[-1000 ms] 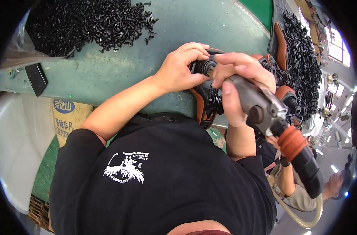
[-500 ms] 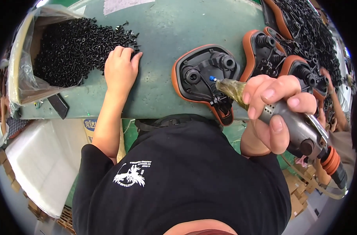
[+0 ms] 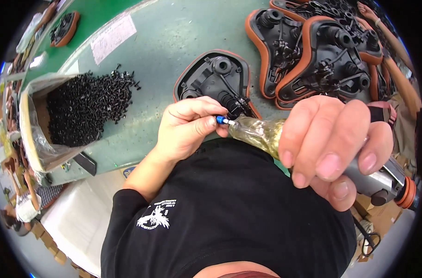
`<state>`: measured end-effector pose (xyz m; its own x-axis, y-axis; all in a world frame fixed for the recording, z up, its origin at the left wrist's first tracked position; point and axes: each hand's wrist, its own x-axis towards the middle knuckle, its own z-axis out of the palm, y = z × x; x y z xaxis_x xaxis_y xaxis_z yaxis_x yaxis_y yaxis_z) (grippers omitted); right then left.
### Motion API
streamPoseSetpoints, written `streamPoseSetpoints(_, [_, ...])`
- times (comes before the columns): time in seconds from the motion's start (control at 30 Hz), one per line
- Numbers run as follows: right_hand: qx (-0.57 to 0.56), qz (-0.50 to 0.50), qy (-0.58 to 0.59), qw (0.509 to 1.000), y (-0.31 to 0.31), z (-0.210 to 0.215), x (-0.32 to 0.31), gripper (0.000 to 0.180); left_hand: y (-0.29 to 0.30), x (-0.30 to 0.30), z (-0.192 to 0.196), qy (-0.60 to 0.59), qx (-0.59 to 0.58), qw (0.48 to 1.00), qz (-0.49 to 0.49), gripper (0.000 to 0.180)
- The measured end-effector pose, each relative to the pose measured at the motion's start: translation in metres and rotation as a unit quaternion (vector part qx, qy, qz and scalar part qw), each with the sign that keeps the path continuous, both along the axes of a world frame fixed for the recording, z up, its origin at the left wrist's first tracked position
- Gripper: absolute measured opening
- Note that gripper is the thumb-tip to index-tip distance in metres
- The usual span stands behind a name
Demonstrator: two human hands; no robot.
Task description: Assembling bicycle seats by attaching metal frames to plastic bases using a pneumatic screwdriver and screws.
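A: What has just changed?

B: The left hand (image 3: 185,126). Half a second ago it was at the edge of the screws (image 3: 90,109); now it is up at the driver (image 3: 259,133), thumb and forefinger pinching the blue end of the bit (image 3: 221,120).

A: And the right hand (image 3: 333,143)?

B: Wrapped round the driver's body as before, fingers curled over it, with the nose pointing toward the left hand.

A: Does the left hand have a screw in it?

B: I can't tell. The fingertips cover whatever may lie between them and the bit.

A: Where is the saddle (image 3: 202,79)?

B: On the worktop (image 3: 162,69), just beyond the left hand, underside up, with its orange edge showing. Part of it is hidden behind the left hand and the driver's nose. The other saddles (image 3: 329,69) overlap one another to its right, apart from it.

A: Has it been shifted?

B: I wouldn't say so. The whole view has swung, so its new place in the picture proves little.

A: So what does the change mean for the work?

B: In my judgement, the two hands are now busy together at the bit. The saddle looks untouched by the bit, which seems held above it.
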<state>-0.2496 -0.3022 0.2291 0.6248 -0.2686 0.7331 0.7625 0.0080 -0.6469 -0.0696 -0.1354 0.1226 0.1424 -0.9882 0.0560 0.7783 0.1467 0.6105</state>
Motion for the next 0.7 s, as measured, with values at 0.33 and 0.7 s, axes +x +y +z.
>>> streamPoseSetpoints(0.33, [-0.007, -0.073, 0.017, 0.997, -0.001, -0.006, -0.022, 0.040, -0.039, 0.022, 0.014, -0.315, -0.059, 0.946, -0.041, 0.023])
streamPoseSetpoints(0.7, [-0.070, -0.198, 0.083, 0.974, -0.018, -0.022, 0.001, 0.039, -0.127, 0.091, -0.014, -0.713, -0.098, 0.690, -0.075, 0.067])
